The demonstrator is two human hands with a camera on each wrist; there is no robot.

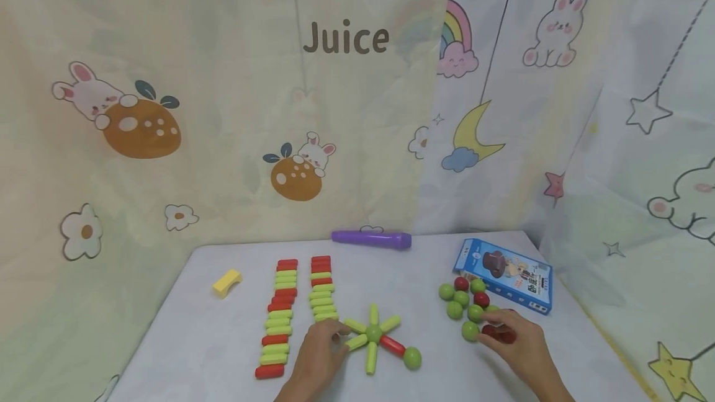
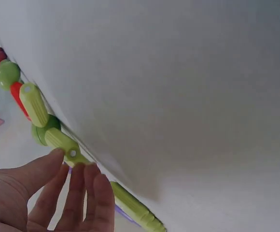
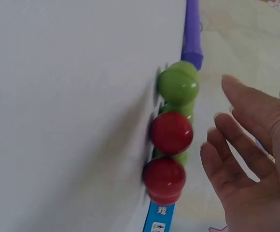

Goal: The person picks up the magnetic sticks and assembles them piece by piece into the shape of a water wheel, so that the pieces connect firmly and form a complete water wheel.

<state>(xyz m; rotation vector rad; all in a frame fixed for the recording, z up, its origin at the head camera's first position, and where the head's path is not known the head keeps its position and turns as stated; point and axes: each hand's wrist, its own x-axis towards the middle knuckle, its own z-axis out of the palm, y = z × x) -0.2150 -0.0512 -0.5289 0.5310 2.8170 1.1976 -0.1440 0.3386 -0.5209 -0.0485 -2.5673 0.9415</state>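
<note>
My left hand [image 1: 319, 352] is at the left side of a star-shaped assembly, where light-green sticks and one red stick [image 1: 392, 345] radiate from a green ball [image 1: 373, 332]. In the left wrist view, the thumb and fingers pinch the end of a green stick [image 2: 60, 142]. Another green ball [image 1: 413, 358] sits at the red stick's outer end. My right hand [image 1: 519, 343] hovers over loose red and green balls at the right, its fingers spread around red balls [image 1: 505, 335]. In the right wrist view, red balls [image 3: 171, 133] lie beside the fingertips, with nothing gripped.
Two columns of red and green sticks [image 1: 277, 322] lie left of the star. A yellow arch-shaped block [image 1: 227, 283] is at the far left. At the back lies a purple microphone-shaped object [image 1: 371, 239]. A blue box [image 1: 505, 275] stands behind the balls, near the table's right edge.
</note>
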